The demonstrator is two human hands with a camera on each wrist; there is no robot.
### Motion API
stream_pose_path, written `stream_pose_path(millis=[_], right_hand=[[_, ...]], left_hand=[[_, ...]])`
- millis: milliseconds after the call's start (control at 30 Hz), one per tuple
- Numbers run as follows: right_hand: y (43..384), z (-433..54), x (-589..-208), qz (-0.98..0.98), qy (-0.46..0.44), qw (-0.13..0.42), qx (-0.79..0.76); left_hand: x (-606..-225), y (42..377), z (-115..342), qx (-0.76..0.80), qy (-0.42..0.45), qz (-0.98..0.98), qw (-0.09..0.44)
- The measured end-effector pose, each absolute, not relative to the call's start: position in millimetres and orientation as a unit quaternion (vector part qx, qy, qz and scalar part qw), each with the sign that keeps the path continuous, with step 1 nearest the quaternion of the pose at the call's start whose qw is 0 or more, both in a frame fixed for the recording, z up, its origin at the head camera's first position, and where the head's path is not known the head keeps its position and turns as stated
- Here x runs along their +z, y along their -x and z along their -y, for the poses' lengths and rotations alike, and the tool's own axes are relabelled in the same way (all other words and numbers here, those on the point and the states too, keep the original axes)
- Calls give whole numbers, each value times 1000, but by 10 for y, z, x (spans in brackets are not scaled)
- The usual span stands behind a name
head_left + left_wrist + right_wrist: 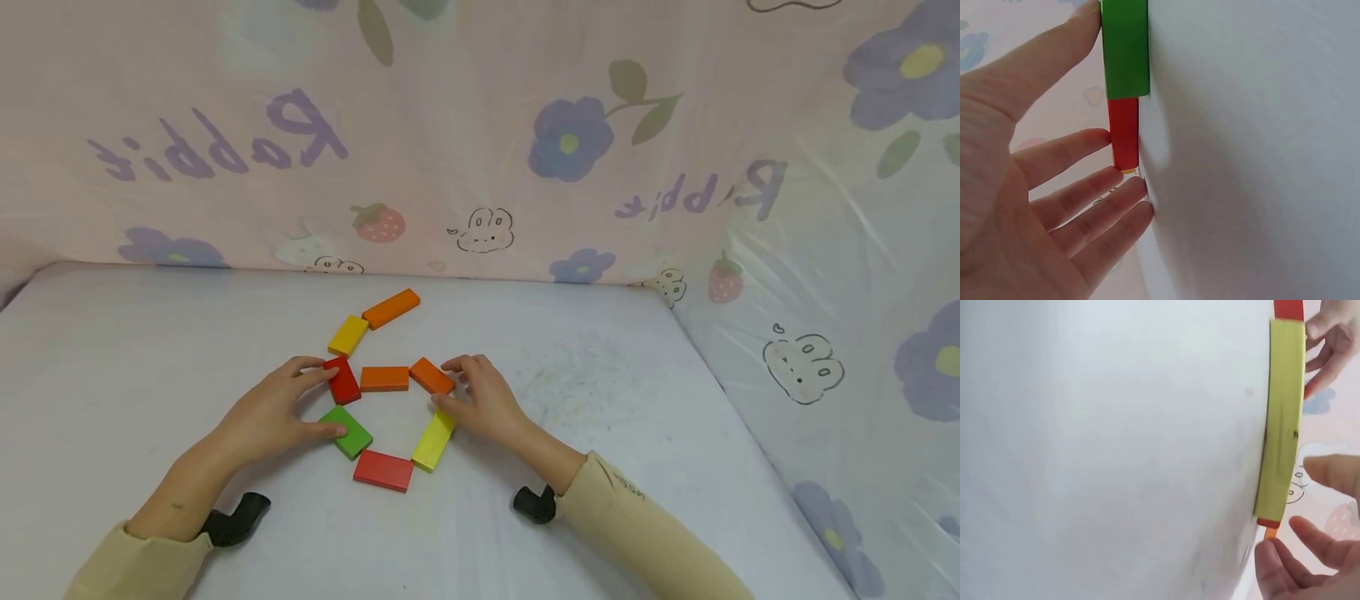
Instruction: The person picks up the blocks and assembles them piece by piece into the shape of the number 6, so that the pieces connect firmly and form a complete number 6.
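Flat coloured blocks form a loop with a tail on the white table. My left hand (281,412) spreads over the loop's left side, its thumb on the green block (347,433) and its index fingertip on the dark red block (343,382). In the left wrist view, the fingers (1066,153) look extended and relaxed. At the loop's right, my right hand (483,400) has its fingertips beside the small orange block (431,377), thumb by the top end of the yellow block (433,442). Its thumb (1332,472) looks apart from the yellow block in the right wrist view.
A light red block (383,472) closes the loop's near side, and another orange block (385,379) lies across its top. The tail has a golden yellow block (348,335) and a long orange block (392,309). A patterned curtain (450,150) hangs behind the table (637,467).
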State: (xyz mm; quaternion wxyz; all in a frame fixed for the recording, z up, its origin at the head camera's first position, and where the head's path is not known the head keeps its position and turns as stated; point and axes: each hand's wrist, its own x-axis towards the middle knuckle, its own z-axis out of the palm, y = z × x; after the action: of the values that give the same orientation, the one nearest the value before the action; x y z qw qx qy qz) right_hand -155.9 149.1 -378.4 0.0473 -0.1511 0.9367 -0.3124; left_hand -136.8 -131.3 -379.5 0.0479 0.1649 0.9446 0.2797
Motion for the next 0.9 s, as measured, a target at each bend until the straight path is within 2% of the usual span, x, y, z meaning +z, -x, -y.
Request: stream_pose_path(millis=[900], right_hand=[[1749,-1476,-3725,-936,146,96,-307]], left_hand=[[-3808,1381,1327,276,-167,-946,45]])
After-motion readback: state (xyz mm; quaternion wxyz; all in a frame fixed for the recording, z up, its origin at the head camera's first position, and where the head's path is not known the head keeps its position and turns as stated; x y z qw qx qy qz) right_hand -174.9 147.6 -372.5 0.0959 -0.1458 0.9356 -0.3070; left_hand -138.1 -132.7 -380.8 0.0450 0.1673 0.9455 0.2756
